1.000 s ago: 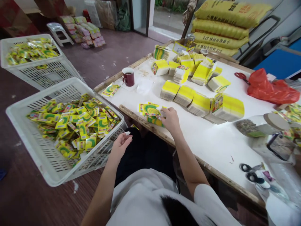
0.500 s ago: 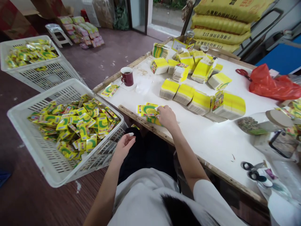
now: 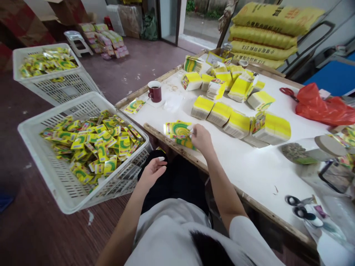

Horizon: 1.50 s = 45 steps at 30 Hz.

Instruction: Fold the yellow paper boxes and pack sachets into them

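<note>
My right hand is over the near edge of the white table, its fingers pinched on the right end of a yellow-green packet. Another packet lies just beneath it on the table. My left hand hangs above my lap, between the near crate and the table edge, with its fingers slightly curled and apart, holding nothing. To its left, the near white crate is filled with loose yellow-green packets.
Several stacks of yellow cards run across the table, with a maroon mug at its left edge. Black-handled scissors, a jar and a red bag stand to the right. A second crate sits at far left.
The whole view has shifted slightly, moving the scene a little to the right. My right hand stays at the packet, and my left hand remains above my lap.
</note>
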Each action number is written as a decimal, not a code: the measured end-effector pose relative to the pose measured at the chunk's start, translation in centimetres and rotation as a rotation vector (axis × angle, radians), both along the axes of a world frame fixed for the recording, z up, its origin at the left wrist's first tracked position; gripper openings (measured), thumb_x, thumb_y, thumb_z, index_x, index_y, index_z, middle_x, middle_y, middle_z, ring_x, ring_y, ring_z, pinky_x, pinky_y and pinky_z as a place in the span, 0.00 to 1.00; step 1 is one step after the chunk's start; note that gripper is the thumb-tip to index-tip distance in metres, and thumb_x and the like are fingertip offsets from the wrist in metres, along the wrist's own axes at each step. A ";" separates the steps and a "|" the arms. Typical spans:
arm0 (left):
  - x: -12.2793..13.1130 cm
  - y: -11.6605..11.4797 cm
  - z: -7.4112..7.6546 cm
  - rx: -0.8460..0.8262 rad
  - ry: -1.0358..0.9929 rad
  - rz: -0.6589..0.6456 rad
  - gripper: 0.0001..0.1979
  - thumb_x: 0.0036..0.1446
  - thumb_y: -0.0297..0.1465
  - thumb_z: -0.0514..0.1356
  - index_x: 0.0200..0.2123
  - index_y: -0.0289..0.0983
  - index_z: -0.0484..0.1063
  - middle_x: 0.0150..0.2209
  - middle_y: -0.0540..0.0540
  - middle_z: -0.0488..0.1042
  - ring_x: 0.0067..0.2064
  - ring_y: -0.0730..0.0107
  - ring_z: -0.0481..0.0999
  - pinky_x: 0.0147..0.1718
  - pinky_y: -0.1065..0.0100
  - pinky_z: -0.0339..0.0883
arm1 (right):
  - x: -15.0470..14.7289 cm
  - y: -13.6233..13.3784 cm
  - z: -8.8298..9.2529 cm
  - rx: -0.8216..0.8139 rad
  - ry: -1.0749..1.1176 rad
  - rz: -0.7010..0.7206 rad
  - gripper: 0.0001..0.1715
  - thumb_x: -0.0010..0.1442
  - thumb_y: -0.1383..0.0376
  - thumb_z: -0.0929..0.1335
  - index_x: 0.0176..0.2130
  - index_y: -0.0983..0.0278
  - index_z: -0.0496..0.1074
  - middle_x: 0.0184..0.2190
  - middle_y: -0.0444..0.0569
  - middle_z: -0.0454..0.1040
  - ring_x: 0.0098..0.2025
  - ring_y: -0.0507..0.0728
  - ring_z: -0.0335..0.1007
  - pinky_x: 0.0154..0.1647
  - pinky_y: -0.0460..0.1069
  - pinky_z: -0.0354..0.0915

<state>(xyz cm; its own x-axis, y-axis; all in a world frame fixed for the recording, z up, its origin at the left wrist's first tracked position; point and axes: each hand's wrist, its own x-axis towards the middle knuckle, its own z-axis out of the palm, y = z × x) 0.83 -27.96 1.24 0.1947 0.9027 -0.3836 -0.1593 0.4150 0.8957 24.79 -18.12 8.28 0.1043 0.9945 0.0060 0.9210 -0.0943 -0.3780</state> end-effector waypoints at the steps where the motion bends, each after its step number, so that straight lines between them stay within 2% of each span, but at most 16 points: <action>1: 0.3 0.0 0.0 0.017 -0.031 -0.031 0.31 0.42 0.45 0.73 0.48 0.38 0.73 0.43 0.40 0.79 0.43 0.58 0.79 0.47 0.57 0.70 | 0.1 -0.6 -0.2 0.057 0.074 -0.044 0.06 0.56 0.67 0.65 0.37 0.61 0.64 0.33 0.50 0.72 0.36 0.60 0.68 0.38 0.52 0.61; 4: 1.8 0.3 0.3 0.070 -0.127 -0.099 0.35 0.42 0.48 0.73 0.50 0.38 0.72 0.47 0.36 0.78 0.45 0.56 0.78 0.45 0.58 0.70 | 0.2 -2.6 -0.4 0.179 0.252 -0.103 0.05 0.56 0.66 0.63 0.37 0.59 0.61 0.30 0.47 0.72 0.33 0.58 0.69 0.36 0.51 0.61; 6: 3.0 0.8 0.6 0.105 -0.196 -0.073 0.38 0.41 0.52 0.72 0.52 0.38 0.70 0.50 0.35 0.77 0.48 0.53 0.78 0.46 0.57 0.71 | -0.3 -3.9 -0.1 0.216 0.332 -0.081 0.05 0.56 0.66 0.62 0.36 0.59 0.60 0.32 0.48 0.73 0.35 0.58 0.70 0.36 0.51 0.63; 8: 4.3 1.4 1.0 0.136 -0.274 0.015 0.40 0.41 0.55 0.70 0.52 0.38 0.70 0.52 0.35 0.76 0.52 0.49 0.76 0.48 0.55 0.71 | -1.2 -5.4 0.3 0.199 0.405 0.000 0.05 0.57 0.67 0.62 0.36 0.59 0.60 0.34 0.49 0.74 0.36 0.58 0.71 0.38 0.51 0.64; 10: 5.4 1.8 1.6 0.141 -0.335 0.154 0.37 0.45 0.59 0.65 0.50 0.38 0.72 0.52 0.36 0.77 0.54 0.47 0.75 0.50 0.54 0.72 | -2.6 -7.0 0.3 0.133 0.490 0.141 0.06 0.57 0.70 0.61 0.37 0.59 0.61 0.34 0.48 0.74 0.36 0.57 0.70 0.39 0.51 0.65; 13: 6.2 2.0 2.5 0.183 -0.268 0.307 0.36 0.54 0.62 0.54 0.46 0.37 0.76 0.47 0.38 0.79 0.55 0.48 0.75 0.51 0.55 0.73 | -4.7 -9.3 -0.6 0.019 0.701 0.277 0.08 0.57 0.71 0.61 0.38 0.60 0.62 0.33 0.46 0.70 0.34 0.55 0.68 0.38 0.50 0.65; 17: 5.9 1.4 2.8 0.298 -0.104 0.316 0.36 0.54 0.63 0.51 0.43 0.38 0.78 0.41 0.39 0.81 0.54 0.47 0.76 0.51 0.55 0.73 | -6.7 -10.5 -2.3 -0.019 1.062 0.195 0.13 0.56 0.66 0.69 0.41 0.59 0.63 0.36 0.44 0.68 0.35 0.52 0.66 0.39 0.48 0.66; 21: 5.1 0.9 1.7 0.303 -0.009 0.321 0.32 0.53 0.61 0.53 0.38 0.40 0.78 0.39 0.40 0.81 0.54 0.46 0.75 0.52 0.54 0.72 | -7.6 -10.4 -3.0 -0.094 1.299 0.104 0.19 0.51 0.60 0.74 0.36 0.59 0.61 0.32 0.41 0.66 0.30 0.50 0.63 0.34 0.46 0.65; 25: 4.9 0.7 0.3 0.295 -0.020 0.286 0.30 0.49 0.62 0.56 0.33 0.41 0.78 0.37 0.41 0.81 0.53 0.46 0.76 0.53 0.55 0.71 | -7.5 -11.1 -2.4 -0.039 1.128 0.081 0.19 0.52 0.63 0.75 0.36 0.59 0.61 0.30 0.40 0.67 0.28 0.50 0.62 0.30 0.46 0.62; 27: 5.2 0.4 -0.2 0.239 -0.081 0.342 0.30 0.47 0.62 0.58 0.31 0.41 0.78 0.36 0.41 0.82 0.52 0.47 0.77 0.52 0.56 0.72 | -7.3 -11.5 -1.8 0.041 1.049 0.106 0.20 0.52 0.65 0.74 0.40 0.59 0.62 0.32 0.41 0.69 0.30 0.51 0.64 0.31 0.46 0.63; 30: 5.6 -0.3 -0.8 0.142 -0.124 0.517 0.28 0.47 0.60 0.61 0.31 0.40 0.77 0.36 0.43 0.82 0.48 0.53 0.79 0.51 0.60 0.73 | -6.9 -11.6 -1.4 0.069 1.204 0.194 0.23 0.54 0.64 0.74 0.45 0.58 0.62 0.38 0.45 0.71 0.35 0.52 0.68 0.36 0.48 0.65; 32: 5.7 -0.7 -0.8 0.129 -0.116 0.575 0.28 0.50 0.59 0.60 0.32 0.40 0.78 0.38 0.43 0.82 0.48 0.55 0.79 0.51 0.62 0.72 | -6.9 -11.4 -1.5 0.033 1.312 0.216 0.23 0.54 0.63 0.75 0.45 0.58 0.63 0.40 0.46 0.71 0.37 0.52 0.68 0.37 0.48 0.65; 35: 5.4 -0.7 0.3 0.177 -0.183 0.452 0.27 0.52 0.57 0.61 0.35 0.38 0.79 0.41 0.40 0.82 0.49 0.54 0.79 0.51 0.60 0.73 | -7.1 -11.2 -2.1 -0.007 1.293 0.137 0.21 0.53 0.63 0.76 0.42 0.59 0.64 0.35 0.43 0.70 0.33 0.50 0.65 0.34 0.47 0.64; 38: 4.9 -0.2 2.4 0.263 -0.373 0.292 0.27 0.52 0.55 0.63 0.42 0.38 0.79 0.47 0.38 0.80 0.52 0.50 0.78 0.50 0.56 0.74 | -7.4 -11.2 -2.9 -0.043 1.264 0.065 0.20 0.51 0.64 0.76 0.39 0.59 0.64 0.32 0.41 0.69 0.30 0.50 0.64 0.31 0.46 0.63; 41: 4.8 0.4 4.2 0.291 -0.481 0.311 0.31 0.51 0.57 0.63 0.47 0.37 0.77 0.45 0.37 0.81 0.51 0.48 0.79 0.48 0.54 0.75 | -7.5 -11.2 -3.4 -0.026 1.289 -0.037 0.22 0.48 0.64 0.77 0.37 0.59 0.63 0.30 0.39 0.68 0.30 0.50 0.64 0.31 0.46 0.64; 45: 5.0 0.6 4.2 0.339 -0.300 0.370 0.28 0.58 0.54 0.59 0.43 0.35 0.79 0.40 0.38 0.82 0.48 0.51 0.80 0.50 0.56 0.74 | -7.3 -11.2 -3.1 -0.037 1.328 -0.132 0.24 0.44 0.63 0.79 0.34 0.60 0.63 0.29 0.39 0.68 0.29 0.49 0.64 0.30 0.45 0.64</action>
